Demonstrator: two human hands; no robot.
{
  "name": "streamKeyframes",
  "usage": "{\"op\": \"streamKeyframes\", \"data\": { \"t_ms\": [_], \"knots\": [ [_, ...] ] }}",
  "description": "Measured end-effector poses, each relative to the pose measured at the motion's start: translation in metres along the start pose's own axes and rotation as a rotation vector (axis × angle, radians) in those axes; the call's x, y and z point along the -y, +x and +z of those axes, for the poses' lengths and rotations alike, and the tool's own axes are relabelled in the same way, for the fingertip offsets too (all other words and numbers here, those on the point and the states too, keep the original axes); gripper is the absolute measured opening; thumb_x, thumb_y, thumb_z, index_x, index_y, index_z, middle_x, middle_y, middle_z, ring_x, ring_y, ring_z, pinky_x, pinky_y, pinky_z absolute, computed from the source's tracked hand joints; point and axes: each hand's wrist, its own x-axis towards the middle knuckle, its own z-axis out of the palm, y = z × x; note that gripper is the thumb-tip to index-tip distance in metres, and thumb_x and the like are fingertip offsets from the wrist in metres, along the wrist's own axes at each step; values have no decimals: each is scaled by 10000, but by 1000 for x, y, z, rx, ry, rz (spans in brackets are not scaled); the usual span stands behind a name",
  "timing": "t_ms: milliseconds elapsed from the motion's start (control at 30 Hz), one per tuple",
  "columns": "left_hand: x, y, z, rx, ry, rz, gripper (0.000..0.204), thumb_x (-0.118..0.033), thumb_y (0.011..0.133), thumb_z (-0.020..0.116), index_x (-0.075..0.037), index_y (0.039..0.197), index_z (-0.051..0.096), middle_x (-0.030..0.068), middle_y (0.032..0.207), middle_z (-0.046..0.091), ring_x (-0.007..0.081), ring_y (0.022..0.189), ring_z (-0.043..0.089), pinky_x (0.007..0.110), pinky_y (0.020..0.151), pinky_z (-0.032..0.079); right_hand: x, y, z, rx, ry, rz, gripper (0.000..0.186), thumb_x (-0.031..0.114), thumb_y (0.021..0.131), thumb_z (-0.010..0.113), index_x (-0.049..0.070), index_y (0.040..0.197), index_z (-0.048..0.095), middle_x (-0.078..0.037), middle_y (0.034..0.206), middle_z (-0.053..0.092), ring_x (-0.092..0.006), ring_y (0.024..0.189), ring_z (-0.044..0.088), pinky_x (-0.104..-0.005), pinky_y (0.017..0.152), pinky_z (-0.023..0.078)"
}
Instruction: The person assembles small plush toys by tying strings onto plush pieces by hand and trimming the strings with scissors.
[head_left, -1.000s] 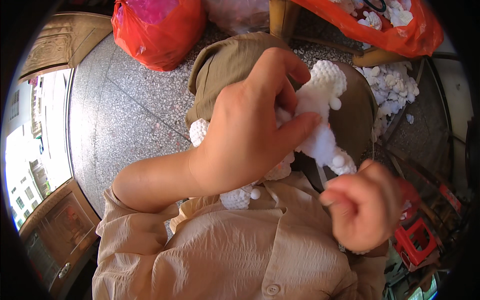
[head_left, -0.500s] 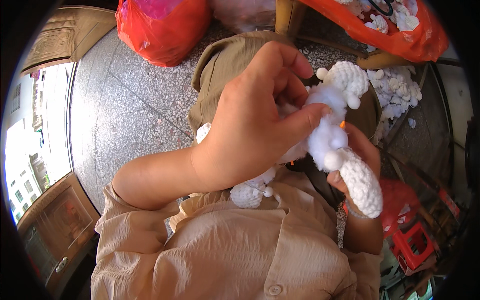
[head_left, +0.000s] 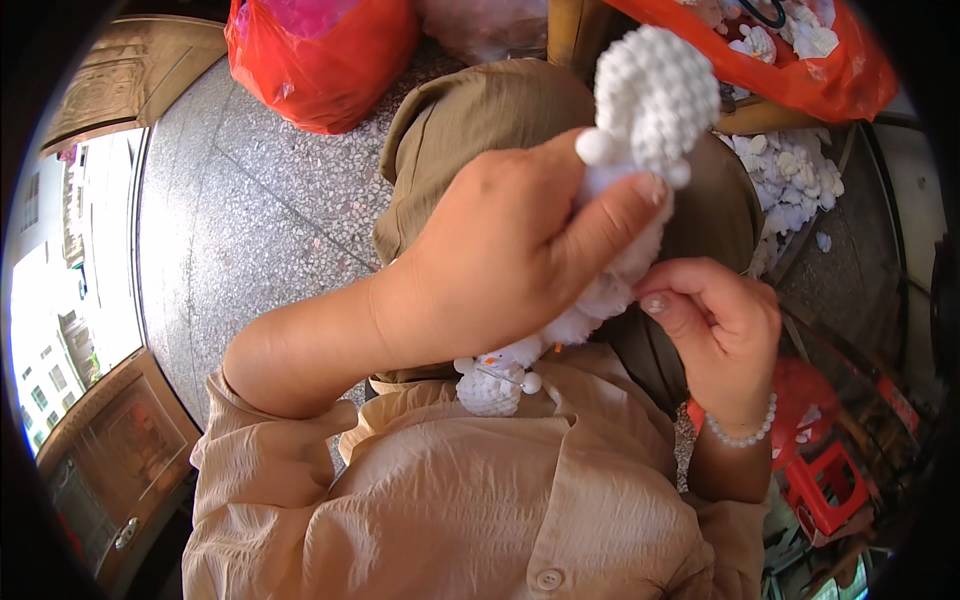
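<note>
My left hand [head_left: 500, 250] is wrapped round a fluffy white doll, its thumb lying across the front. The doll's crocheted white hat [head_left: 655, 95] with small white balls sticks up above the thumb. More white fluff [head_left: 600, 300] shows below this hand, partly hidden by it. Beside that fluff, my right hand [head_left: 715, 320] has thumb and forefinger pinched together at its edge; what lies between them is too small to make out. A second doll with an orange nose and a crocheted hat [head_left: 490, 392] lies on my lap, upside down.
A red plastic bag [head_left: 320, 70] stands on the speckled floor ahead. At the far right, another red bag [head_left: 830, 75] holds white crocheted pieces, with a pile of white pieces [head_left: 790, 180] below it. A red stool [head_left: 828, 490] is at the lower right.
The hatted doll has come up closer in my left hand, now gripped round its body. My right hand has left the other crocheted hat and pinches at the fluff's edge.
</note>
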Motion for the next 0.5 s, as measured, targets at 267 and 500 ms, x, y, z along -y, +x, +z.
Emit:
{"op": "streamKeyframes", "data": {
  "t_ms": [267, 500],
  "knots": [
    [13, 7, 4, -155, -118, -10, 425, -324, 934, 529, 24, 698, 585, 135, 515, 544, 212, 450, 547, 340, 443, 428, 3, -2, -48, 203, -157, 38, 69, -4, 760, 669, -18, 809, 623, -97, 684, 629, -185, 583, 618, -265, 539, 465],
    [4, 12, 0, -28, -344, -209, 442, -398, 947, 480, 11, 910, 643, 48, 736, 626, 112, 663, 583, 271, 607, 480, -8, 2, -44, -95, -235, 119, 52, 23, 830, 642, -7, 872, 635, -47, 699, 613, -72, 607, 535, -203, 565, 423]
  ]
}}
